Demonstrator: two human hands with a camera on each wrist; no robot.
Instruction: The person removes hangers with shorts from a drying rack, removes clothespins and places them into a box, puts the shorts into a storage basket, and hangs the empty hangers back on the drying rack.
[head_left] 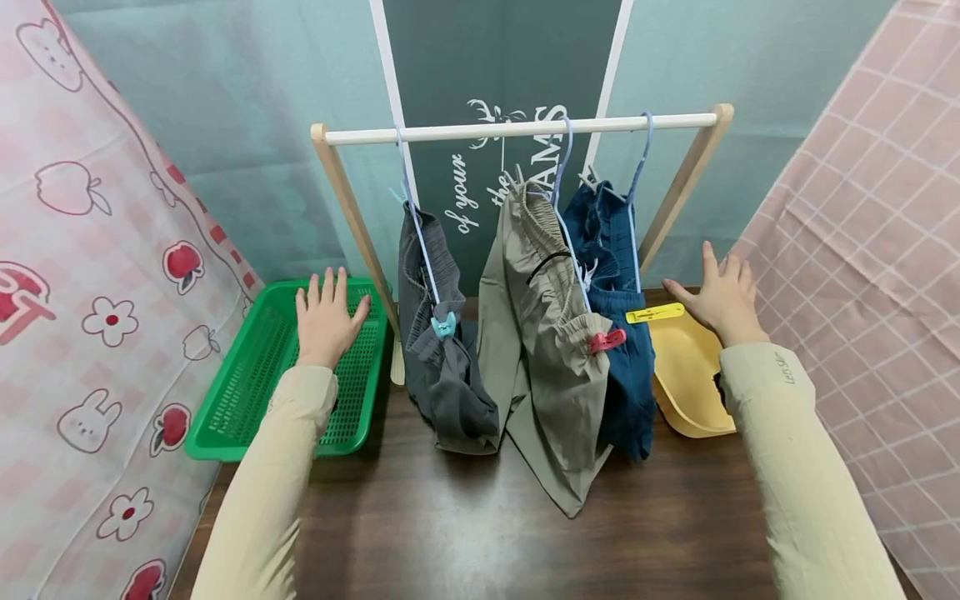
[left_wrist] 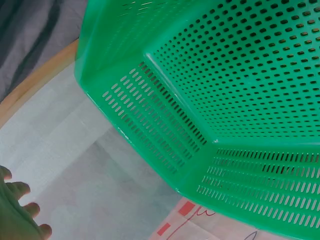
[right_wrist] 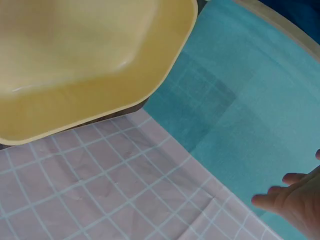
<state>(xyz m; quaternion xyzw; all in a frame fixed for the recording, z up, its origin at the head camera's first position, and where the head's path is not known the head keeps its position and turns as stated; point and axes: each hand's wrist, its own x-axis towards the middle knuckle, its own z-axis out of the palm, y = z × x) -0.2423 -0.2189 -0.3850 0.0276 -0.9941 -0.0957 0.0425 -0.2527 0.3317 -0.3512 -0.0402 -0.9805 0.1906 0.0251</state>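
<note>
Green basket (head_left: 243, 392): is sitting on the dark wooden table (head_left: 480, 533) toward half past eight in the head view, showing slotted walls and a perforated floor.
Left hand (head_left: 326, 321): is hovering over the basket, its grip spreading wide and pinching nothing, fingers pointing toward twelve; in the left wrist view its fingertips are showing at eight o'clock, apart from the basket.
Yellow tub (head_left: 686, 362): is standing toward half past three in the head view, the right sleeve (head_left: 791, 442) partly covering it.
Right hand (head_left: 723, 304): is hovering above the tub's far end, its grip likewise spreading; in the right wrist view the fingers are showing at four o'clock, the tub lying toward ten.
Rack: between basket and tub, a white bar (head_left: 517, 127) is running across twelve o'clock on wooden legs, carrying blue hangers.
Trousers: dark grey trousers (head_left: 442, 383) are hanging nearest the basket, beige trousers (head_left: 543, 333) next, blue trousers (head_left: 630, 367) nearest the tub.
Clips: a light blue clip (head_left: 444, 325) is pinching the grey waistband, a red clip (head_left: 607, 341) the beige, a yellow clip (head_left: 655, 312) the blue.
Cloths: apple-print fabric (head_left: 112, 317) is covering nine o'clock, pink checked fabric (head_left: 870, 275) three.
</note>
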